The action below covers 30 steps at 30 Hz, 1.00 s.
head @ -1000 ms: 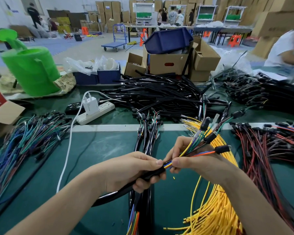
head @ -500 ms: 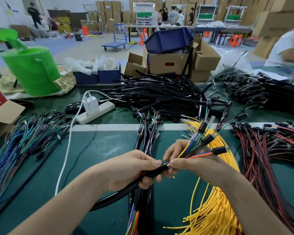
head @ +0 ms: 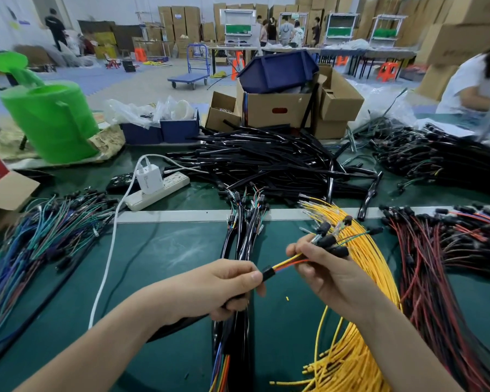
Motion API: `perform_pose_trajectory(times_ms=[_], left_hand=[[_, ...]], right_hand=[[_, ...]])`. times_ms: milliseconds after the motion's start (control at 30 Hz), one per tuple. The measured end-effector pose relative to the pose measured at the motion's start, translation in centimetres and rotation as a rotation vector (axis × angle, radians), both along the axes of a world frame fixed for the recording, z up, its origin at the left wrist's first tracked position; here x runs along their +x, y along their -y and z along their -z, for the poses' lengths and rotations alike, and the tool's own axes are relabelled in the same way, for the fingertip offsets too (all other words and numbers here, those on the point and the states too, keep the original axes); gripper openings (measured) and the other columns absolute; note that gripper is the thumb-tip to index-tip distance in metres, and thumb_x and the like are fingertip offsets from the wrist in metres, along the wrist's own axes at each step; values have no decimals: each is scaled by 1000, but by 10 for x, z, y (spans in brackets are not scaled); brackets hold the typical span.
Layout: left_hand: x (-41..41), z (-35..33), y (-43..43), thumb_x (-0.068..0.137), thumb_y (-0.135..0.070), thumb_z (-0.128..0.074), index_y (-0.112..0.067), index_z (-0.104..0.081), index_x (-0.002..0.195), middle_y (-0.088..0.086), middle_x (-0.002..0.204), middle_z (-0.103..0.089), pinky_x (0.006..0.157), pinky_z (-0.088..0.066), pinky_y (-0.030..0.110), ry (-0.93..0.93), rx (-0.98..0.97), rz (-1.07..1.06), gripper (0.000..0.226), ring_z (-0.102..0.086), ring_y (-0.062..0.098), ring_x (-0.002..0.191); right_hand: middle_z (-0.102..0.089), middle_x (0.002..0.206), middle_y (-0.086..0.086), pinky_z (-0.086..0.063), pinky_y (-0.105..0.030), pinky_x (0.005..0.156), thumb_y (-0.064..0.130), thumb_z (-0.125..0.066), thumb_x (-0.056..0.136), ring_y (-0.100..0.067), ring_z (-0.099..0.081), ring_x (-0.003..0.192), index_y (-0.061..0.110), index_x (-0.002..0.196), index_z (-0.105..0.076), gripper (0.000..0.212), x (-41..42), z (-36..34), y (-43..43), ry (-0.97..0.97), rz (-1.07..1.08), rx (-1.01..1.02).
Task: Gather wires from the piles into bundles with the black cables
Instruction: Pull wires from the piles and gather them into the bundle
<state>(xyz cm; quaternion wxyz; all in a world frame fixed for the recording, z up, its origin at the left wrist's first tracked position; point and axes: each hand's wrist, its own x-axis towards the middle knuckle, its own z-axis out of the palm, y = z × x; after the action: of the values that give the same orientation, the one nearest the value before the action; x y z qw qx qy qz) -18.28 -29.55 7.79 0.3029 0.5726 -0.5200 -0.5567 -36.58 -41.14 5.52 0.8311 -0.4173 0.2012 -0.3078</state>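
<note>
The left hand grips the black cable above the surface, toward its near edge. The right hand pinches the coloured wires emerging from its end, over the yellow wire pile.

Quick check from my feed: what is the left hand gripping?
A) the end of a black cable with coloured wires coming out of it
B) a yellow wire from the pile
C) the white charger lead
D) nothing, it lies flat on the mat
A: the left hand grips the black cable near its end, and coloured wires run from that end into the right hand, which pinches them.
</note>
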Motion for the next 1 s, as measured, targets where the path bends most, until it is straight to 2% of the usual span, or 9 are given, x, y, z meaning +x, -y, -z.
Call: perform_pose_trajectory(times_ms=[100, 233, 300, 400, 467, 533, 667, 833, 1000], left_hand=[[-5, 0, 0, 102, -27, -38, -15, -55, 84, -7, 55, -31, 43, -25, 16, 66, -48, 1, 28, -27, 10, 47], [-12, -7, 5, 102, -28, -37, -18, -56, 82, -9, 52, -32, 41, -27, 19, 119, -103, 58, 29, -30, 10, 45], [-14, -7, 7, 102, -27, -37, -18, -54, 80, -12, 50, -33, 42, -26, 22, 137, -109, 55, 29, -29, 11, 46], [-15, -4, 5, 102, -27, -37, -17, -50, 77, -13, 48, -32, 42, -24, 20, 119, -101, 28, 30, -26, 10, 45], [-15, -4, 4, 102, -26, -36, -16, -49, 77, -10, 50, -30, 40, -23, 17, 105, -89, 26, 30, -24, 9, 45], [-14, -3, 3, 102, -27, -35, -15, -47, 78, -5, 54, -28, 39, -22, 17, 101, -77, 36, 29, -23, 9, 45], [-17, 1, 1, 102, -28, -36, -18, -47, 76, -9, 51, -31, 40, -23, 17, 172, -101, 28, 30, -25, 7, 43], [-23, 1, 4, 102, -27, -37, -19, -51, 76, -13, 43, -36, 40, -24, 18, 125, -114, 6, 31, -26, 7, 44], [-25, 1, 5, 102, -27, -37, -19, -51, 76, -13, 43, -36, 41, -24, 17, 117, -131, 28, 30, -27, 6, 44]], right_hand=[[-59, 74, -7, -41, -10, 39, 6, -64, 72, -8, -52, 50, 8, 68, -66, 5, 1, -8, -3, -52, -40, -114], [-51, 64, -4, -37, -13, 47, 11, -71, 75, -9, -50, 54, 10, 71, -66, 7, 5, -12, -4, -99, -188, -298], [-51, 66, -4, -34, -16, 50, 20, -79, 72, -9, -48, 54, 12, 72, -67, 14, 6, -12, -3, -147, -208, -330], [-57, 69, -1, -31, -13, 43, 36, -89, 57, -6, -43, 45, 10, 82, -70, 41, 3, -8, -2, -100, -170, -243], [-65, 77, -3, -31, -12, 37, 35, -90, 54, -5, -40, 38, 8, 91, -68, 51, 2, -5, -2, 31, -107, -94], [-66, 81, -6, -32, -13, 35, 29, -83, 64, -5, -39, 36, 9, 92, -64, 40, 3, -4, -2, 86, -26, -9], [-61, 67, -7, -29, -13, 31, 19, -61, 75, -8, -35, 32, 9, 77, -52, 14, 8, -9, -7, -40, 103, -138], [-59, 62, -7, -27, -14, 33, 18, -59, 76, -9, -34, 33, 10, 72, -52, 11, 13, -10, -17, -66, 123, -259], [-64, 70, -10, -31, -16, 39, 22, -65, 79, -12, -40, 42, 19, 66, -62, 13, 4, -12, -19, -134, 53, -296]])
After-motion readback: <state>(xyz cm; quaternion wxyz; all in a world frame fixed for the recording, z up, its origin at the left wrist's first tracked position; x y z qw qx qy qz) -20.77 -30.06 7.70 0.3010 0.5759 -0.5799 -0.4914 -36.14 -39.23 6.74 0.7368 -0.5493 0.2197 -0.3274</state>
